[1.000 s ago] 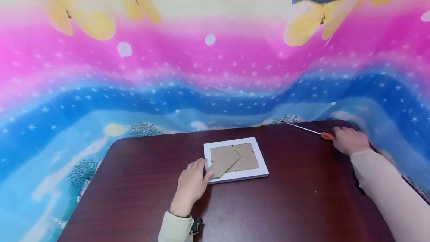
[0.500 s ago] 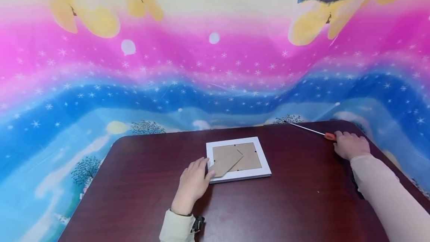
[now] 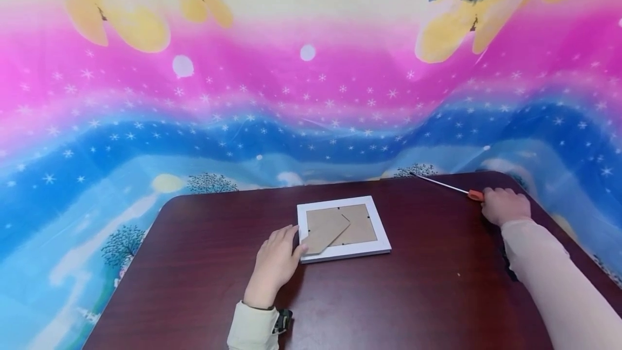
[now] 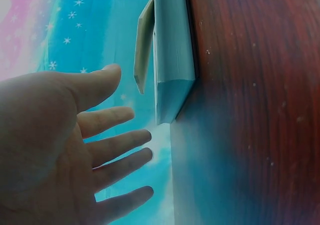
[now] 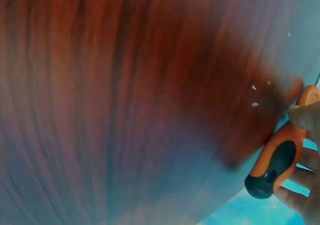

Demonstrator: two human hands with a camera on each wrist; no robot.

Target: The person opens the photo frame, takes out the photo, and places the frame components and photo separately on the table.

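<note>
A white picture frame [image 3: 381, 234] lies back side up on the dark wooden table [image 3: 369, 307]; its brown backing and stand leg [image 3: 323, 234] show. My left hand [image 3: 273, 263] is at the frame's left edge. In the left wrist view its spread fingers [image 4: 120, 147] are apart from the frame, and the stand leg tilts up off the back. At the far right, my right hand [image 3: 506, 207] grips a screwdriver [image 3: 475, 195] by its orange and black handle [image 5: 280, 157]. The shaft points to the back left. Part of the handle is hidden by the hand.
A printed cloth [image 3: 311, 91] in pink and blue hangs behind the table's back edge. Small pale specks [image 5: 255, 104] lie on the tabletop near the screwdriver handle. The table's right corner [image 3: 510, 176] is just behind the right hand.
The right hand has come slightly nearer and its fingers sit closer round the handle. The screwdriver, frame and left hand stay in about the same places; the head view shifts a little.
</note>
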